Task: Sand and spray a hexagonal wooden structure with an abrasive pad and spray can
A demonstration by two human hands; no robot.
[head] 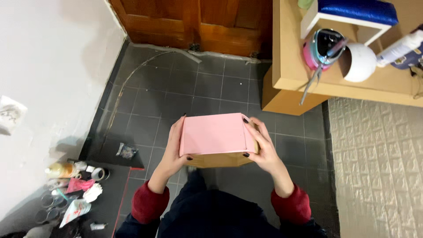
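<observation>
A pink-topped box (pixel 213 133) with light brown wooden sides is held in front of me over the dark tiled floor. My left hand (pixel 174 150) grips its left side, thumb on the near edge. My right hand (pixel 264 147) clasps its right side, fingers wrapped around the far corner. Both wrists wear dark red sleeves.
A light wooden desk (pixel 286 66) stands at the upper right, carrying a pink pen cup (pixel 319 50), a white round object (pixel 359 61) and a blue-topped white box (pixel 352 15). A brown wooden door (pixel 194 22) is ahead. Tape rolls, bottles and packets (pixel 72 189) lie at the lower left by the white wall.
</observation>
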